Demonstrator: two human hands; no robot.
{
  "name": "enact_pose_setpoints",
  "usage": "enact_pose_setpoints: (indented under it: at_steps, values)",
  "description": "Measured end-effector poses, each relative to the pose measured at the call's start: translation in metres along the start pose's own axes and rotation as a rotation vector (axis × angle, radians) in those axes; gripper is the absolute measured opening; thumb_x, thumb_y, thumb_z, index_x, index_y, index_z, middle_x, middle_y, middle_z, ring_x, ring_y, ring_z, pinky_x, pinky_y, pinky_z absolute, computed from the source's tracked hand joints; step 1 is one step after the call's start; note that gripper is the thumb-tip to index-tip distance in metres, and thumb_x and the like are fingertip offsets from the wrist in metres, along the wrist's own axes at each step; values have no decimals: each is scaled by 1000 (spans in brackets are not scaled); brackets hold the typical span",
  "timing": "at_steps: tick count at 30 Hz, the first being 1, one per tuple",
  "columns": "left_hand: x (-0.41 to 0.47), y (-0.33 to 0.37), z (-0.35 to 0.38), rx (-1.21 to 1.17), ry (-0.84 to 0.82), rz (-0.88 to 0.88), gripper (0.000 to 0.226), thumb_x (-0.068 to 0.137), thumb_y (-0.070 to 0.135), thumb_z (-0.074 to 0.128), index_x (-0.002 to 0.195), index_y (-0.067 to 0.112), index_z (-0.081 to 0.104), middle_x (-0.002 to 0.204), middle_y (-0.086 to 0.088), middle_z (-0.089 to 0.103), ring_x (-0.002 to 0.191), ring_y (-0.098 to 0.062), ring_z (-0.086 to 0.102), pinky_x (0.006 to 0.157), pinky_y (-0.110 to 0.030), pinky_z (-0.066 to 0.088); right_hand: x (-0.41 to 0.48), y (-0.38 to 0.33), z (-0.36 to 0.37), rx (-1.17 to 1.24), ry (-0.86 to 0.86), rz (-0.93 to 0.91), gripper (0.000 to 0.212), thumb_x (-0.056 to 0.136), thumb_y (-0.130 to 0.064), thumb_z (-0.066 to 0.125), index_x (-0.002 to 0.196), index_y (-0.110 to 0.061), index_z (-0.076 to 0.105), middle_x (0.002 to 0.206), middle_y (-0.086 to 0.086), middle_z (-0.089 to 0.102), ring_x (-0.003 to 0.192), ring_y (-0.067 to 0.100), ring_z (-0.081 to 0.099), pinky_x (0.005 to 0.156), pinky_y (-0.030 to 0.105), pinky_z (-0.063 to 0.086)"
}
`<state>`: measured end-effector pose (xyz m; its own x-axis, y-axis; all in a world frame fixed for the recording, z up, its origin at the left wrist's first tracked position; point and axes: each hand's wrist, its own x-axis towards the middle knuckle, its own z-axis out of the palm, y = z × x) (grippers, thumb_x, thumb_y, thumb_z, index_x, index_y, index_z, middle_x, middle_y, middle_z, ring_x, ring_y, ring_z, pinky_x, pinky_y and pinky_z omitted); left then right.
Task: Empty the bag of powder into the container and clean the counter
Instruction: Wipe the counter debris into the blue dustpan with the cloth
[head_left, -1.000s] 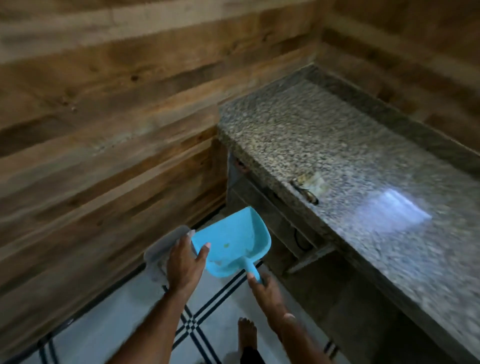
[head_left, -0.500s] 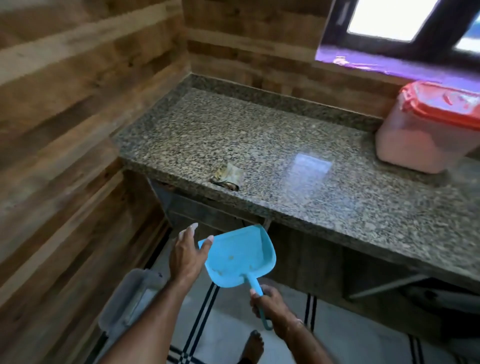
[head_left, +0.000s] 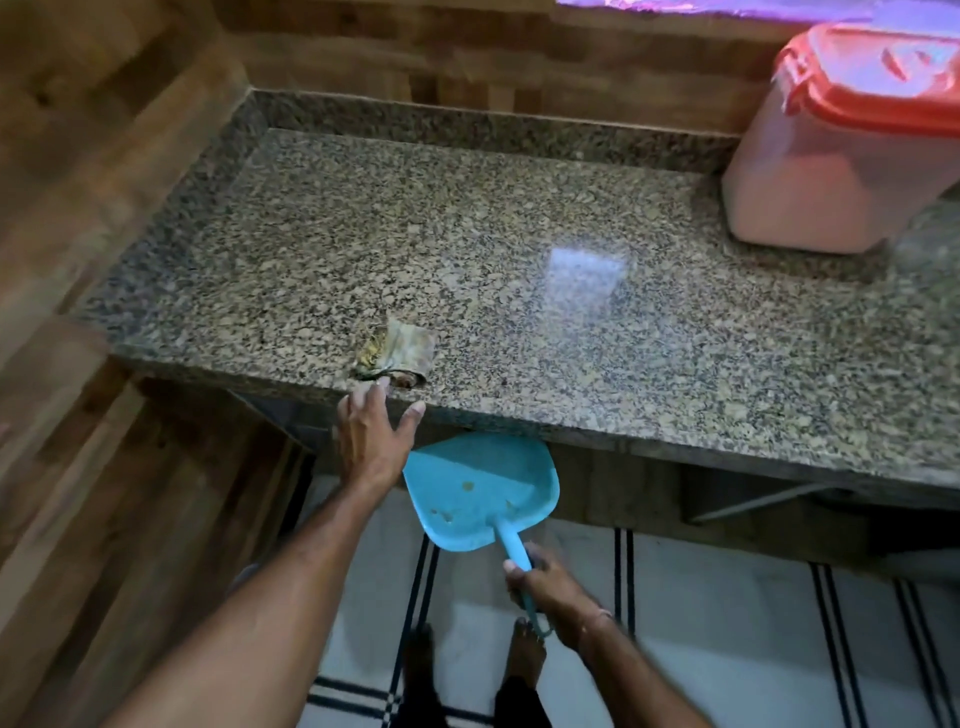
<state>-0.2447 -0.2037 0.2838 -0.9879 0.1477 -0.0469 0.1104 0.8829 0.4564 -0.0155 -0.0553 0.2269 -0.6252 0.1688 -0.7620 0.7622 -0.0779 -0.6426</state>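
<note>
The red-lidded container (head_left: 836, 150) stands closed at the far right, holding powder, so emptying looks done. Cleaning remains: the left hand (head_left: 371, 436), fingers spread and empty, reaches the crumpled bag (head_left: 397, 353) at the granite counter (head_left: 519, 234)'s near edge; the right hand (head_left: 550, 592) grips the blue dustpan (head_left: 483, 493) below. The container is cropped.

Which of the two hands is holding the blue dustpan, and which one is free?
The right hand holds the blue dustpan by its handle, below the counter edge. The left hand is open and empty, reaching toward the crumpled scrap on the counter.
</note>
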Motion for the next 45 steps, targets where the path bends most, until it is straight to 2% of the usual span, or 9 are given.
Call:
enact_pose_setpoints:
  at_steps: [6,12,16,20,25,29,36,41,45]
  values:
    - [75,9,12,107,27,25,57,90,45,68,137,16,53,134,-13,45,121,-34,40,99,-46,35,17,-2,17,46,27,67,8,103,-9,53,107,-10,59,80,5,56,68,11,49,56,16,45]
    - [121,4,29,304,-85,220,76,92,69,49,153,26,33,128,-10,45,107,-28,44,86,-41,46,32,-11,40,99,99,84,14,102,-12,53,115,-11,59,85,5,60,77,15,53,64,20,47]
    - [126,8,26,263,-130,280,57,101,52,47,152,27,39,127,-7,52,103,-25,47,80,-36,43,37,-16,46,165,141,87,12,102,-13,54,112,-10,59,84,4,61,78,14,54,68,22,48]
    - [131,15,27,100,-98,176,41,102,39,50,141,26,54,123,-9,54,105,-31,49,85,-44,43,30,-14,40,210,192,55,8,100,-12,57,109,-12,59,85,5,62,73,11,56,63,18,48]
    - [134,47,42,68,-116,187,49,101,47,48,148,32,46,135,-12,48,118,-33,45,94,-47,41,19,-3,21,259,253,71,9,99,-15,60,108,-14,62,89,2,64,81,13,59,65,18,50]
    - [101,65,65,216,-137,190,45,99,49,47,137,26,54,134,-11,46,112,-33,47,77,-40,38,10,22,-1,307,296,78,14,99,-16,60,113,-13,63,91,4,66,79,12,60,70,23,52]
    - [27,142,120,96,-145,208,31,99,41,47,116,16,57,116,-11,57,91,-25,51,72,-36,43,5,66,-41,395,270,85,19,99,-14,61,118,-16,63,93,4,66,80,9,62,74,23,54]
    - [-57,251,170,117,-198,521,49,102,42,43,149,26,43,117,-3,57,105,-24,50,73,-29,35,-3,91,-88,366,244,95,14,99,-12,58,111,-14,64,90,6,63,76,11,59,68,20,51]
    - [-50,287,192,61,-271,472,44,102,45,40,133,18,57,107,-7,59,96,-27,54,74,-38,44,-25,104,-141,338,278,91,11,91,-19,64,102,-18,64,85,1,63,70,8,60,64,20,51]
